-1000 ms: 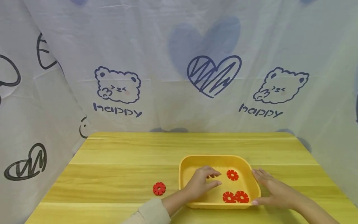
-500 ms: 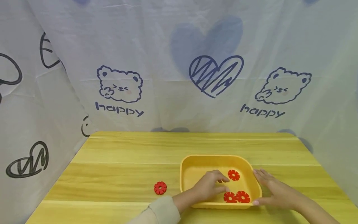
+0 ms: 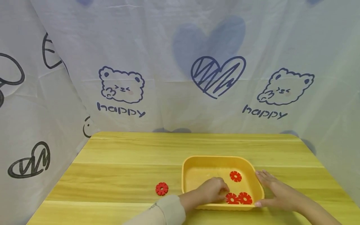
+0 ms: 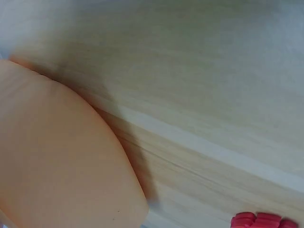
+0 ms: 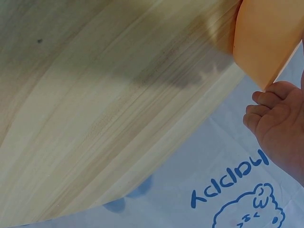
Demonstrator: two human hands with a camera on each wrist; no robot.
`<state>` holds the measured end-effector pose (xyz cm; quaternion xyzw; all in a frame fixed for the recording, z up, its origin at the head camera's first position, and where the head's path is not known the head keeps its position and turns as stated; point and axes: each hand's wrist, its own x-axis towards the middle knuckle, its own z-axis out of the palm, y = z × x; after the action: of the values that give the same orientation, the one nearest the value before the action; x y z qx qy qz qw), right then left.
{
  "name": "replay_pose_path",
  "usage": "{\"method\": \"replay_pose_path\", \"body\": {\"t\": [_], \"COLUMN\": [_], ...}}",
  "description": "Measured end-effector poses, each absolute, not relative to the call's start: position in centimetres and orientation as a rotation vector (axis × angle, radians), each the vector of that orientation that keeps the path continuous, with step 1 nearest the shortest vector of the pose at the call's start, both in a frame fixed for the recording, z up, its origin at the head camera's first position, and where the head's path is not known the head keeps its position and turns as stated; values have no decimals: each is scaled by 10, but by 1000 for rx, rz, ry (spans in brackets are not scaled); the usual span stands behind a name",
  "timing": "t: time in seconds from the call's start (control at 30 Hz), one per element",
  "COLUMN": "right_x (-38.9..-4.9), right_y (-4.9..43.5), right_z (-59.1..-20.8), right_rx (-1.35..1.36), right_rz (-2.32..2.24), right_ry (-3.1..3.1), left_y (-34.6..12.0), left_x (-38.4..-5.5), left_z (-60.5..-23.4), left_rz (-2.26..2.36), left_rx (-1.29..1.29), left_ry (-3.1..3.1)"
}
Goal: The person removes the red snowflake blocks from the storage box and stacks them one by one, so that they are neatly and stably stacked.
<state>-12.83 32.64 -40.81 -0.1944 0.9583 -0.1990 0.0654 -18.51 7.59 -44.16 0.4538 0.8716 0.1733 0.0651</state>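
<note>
In the head view, my left hand [image 3: 212, 191] reaches into a yellow plastic tray [image 3: 217, 206]. Its fingers are curled down at the left edge of a red notched snowflake disc [image 3: 232, 198]; the thumb is hidden, so a grip on the disc cannot be made out. A second red disc [image 3: 245, 198] lies against that one, and a third disc [image 3: 235, 176] sits farther back in the tray. My right hand [image 3: 278, 194] rests against the tray's right wall, fingers extended and thumb at the near corner. The right wrist view shows its fingers [image 5: 259, 111] beside the tray wall [image 5: 266, 42].
Left of the tray, another red disc [image 3: 162, 188] lies on the wood-patterned table [image 3: 121, 178]. Part of a red disc [image 4: 263, 221] shows at the bottom of the left wrist view. A white printed cloth [image 3: 166, 103] hangs behind the table.
My left hand has moved right and toward the near side inside the tray, and its fingers have curled in by the near discs. The right hand stays at the tray wall.
</note>
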Motion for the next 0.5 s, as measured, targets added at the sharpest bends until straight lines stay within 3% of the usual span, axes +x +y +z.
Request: {"method": "replay_pose_path", "body": {"t": [0.5], "right_x": [-129], "right_y": [326], "right_z": [-408], "right_rx": [-603], "right_rz": [-578], "right_ry": [2904], "left_y": [81], "left_x": [-190], "left_z": [-447], "left_rz": [372], "left_rx": [1418], "left_ry": [2642]}}
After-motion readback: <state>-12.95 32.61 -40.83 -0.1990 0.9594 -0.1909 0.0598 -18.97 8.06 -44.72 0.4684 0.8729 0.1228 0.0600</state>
